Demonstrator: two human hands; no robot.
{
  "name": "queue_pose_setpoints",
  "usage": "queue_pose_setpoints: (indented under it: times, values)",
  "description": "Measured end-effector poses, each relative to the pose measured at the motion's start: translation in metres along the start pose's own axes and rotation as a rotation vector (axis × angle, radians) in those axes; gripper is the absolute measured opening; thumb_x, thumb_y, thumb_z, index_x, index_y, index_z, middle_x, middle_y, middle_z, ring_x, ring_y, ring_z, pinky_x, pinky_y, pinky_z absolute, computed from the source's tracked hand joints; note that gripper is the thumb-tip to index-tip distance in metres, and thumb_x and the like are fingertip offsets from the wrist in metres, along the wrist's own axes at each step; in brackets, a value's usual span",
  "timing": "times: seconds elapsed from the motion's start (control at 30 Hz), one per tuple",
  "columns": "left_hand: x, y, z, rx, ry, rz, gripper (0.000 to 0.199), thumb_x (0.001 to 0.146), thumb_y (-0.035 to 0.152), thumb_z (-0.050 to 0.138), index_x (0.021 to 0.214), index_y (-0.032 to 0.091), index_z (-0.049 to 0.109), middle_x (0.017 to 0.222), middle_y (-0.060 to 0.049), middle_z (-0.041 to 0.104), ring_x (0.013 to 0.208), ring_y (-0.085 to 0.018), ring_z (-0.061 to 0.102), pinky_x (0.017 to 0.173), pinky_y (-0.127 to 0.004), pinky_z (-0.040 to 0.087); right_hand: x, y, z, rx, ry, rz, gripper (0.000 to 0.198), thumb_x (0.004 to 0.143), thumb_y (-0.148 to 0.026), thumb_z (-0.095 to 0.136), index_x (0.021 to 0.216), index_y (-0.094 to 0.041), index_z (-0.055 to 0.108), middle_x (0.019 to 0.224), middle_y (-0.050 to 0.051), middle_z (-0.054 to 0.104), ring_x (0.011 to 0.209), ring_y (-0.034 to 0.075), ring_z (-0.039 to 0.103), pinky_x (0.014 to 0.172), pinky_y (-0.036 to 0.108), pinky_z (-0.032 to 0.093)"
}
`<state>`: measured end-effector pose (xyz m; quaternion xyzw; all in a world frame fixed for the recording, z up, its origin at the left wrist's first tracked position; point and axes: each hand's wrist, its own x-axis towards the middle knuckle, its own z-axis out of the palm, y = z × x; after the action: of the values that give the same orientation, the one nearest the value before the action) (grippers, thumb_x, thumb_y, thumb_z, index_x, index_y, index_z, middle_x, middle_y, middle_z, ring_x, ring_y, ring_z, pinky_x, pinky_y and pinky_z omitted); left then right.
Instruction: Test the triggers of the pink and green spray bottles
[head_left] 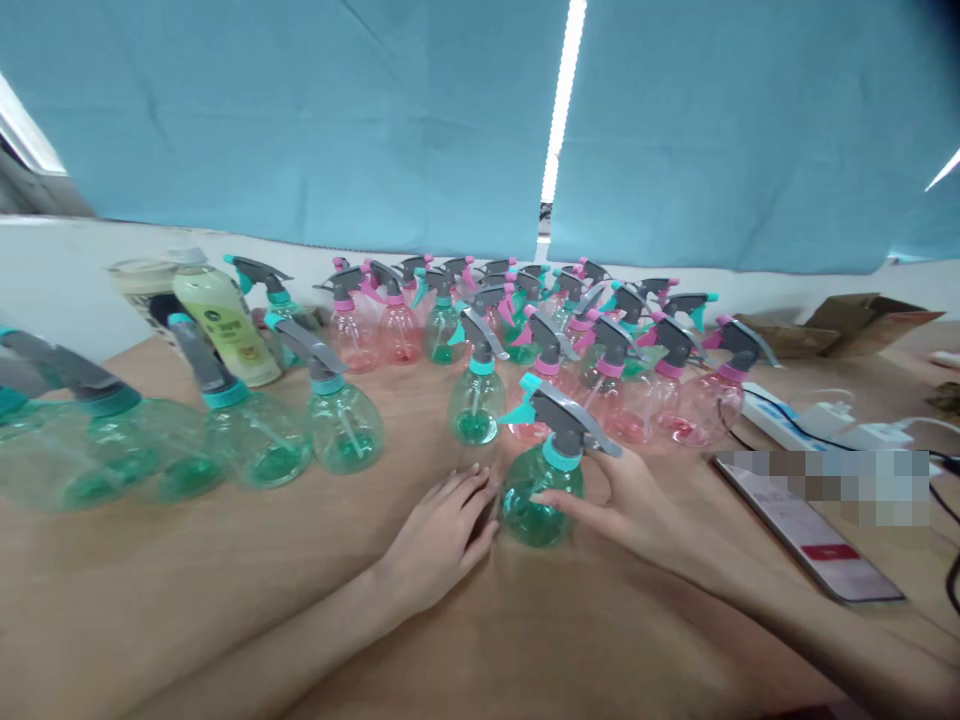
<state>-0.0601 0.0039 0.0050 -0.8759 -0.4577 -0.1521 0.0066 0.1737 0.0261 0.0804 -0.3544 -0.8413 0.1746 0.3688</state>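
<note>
My right hand (626, 510) is wrapped round the body of a green see-through spray bottle (534, 478), which stands upright with its grey and teal trigger head at the top. The thumb lies across the front; the other fingers are mostly hidden behind it. Just left of this bottle, my left hand (441, 532) rests palm down on the table (360, 610), fingers loosely stretched and holding nothing. Another green spray bottle (475, 405) stands right behind it. Farther left is a row of green spray bottles, among them one with a teal collar (346, 432).
Behind my hands stand several pink spray bottles (709, 405) mixed with green ones. A yellow-green labelled bottle (229, 325) and a cup (142, 285) are at the back left. On the right lie a phone (806, 530), a power strip (776, 420) with cables, and brown cardboard (862, 325).
</note>
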Motion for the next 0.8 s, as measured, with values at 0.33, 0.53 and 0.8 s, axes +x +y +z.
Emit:
queue_pose_setpoints:
  times: [0.33,0.53,0.8]
  values:
    - [-0.076,-0.038,-0.033,0.021,0.095,-0.156,0.034,0.098,0.030,0.042,0.127,0.018,0.055,0.134,-0.010,0.058,0.126,-0.026,0.052,0.104,-0.043,0.043,0.051,-0.019,0.084,0.130,0.004,-0.003,0.045,0.080,-0.049,0.067,0.114,-0.020,0.056,0.104,0.009,0.069,0.094,0.027,0.065,0.082,0.045,0.052]
    - [-0.086,-0.042,-0.037,0.003,0.091,-0.195,0.033,0.098,0.030,0.044,0.125,0.017,0.056,0.130,-0.010,0.060,0.124,-0.027,0.053,0.102,-0.043,0.044,0.083,-0.028,0.112,0.136,0.050,0.004,0.054,0.086,-0.045,0.062,0.130,-0.019,0.045,0.119,0.014,0.065,0.106,0.029,0.063,0.087,0.045,0.051]
    - [-0.084,-0.041,-0.042,-0.188,0.107,-0.259,0.028,0.097,0.028,0.046,0.119,0.020,0.060,0.126,-0.008,0.062,0.120,-0.026,0.056,0.101,-0.045,0.046,0.105,-0.024,0.126,0.101,0.072,0.063,0.049,0.089,-0.039,0.057,0.130,-0.015,0.042,0.116,0.016,0.064,0.105,0.031,0.063,0.087,0.047,0.049]
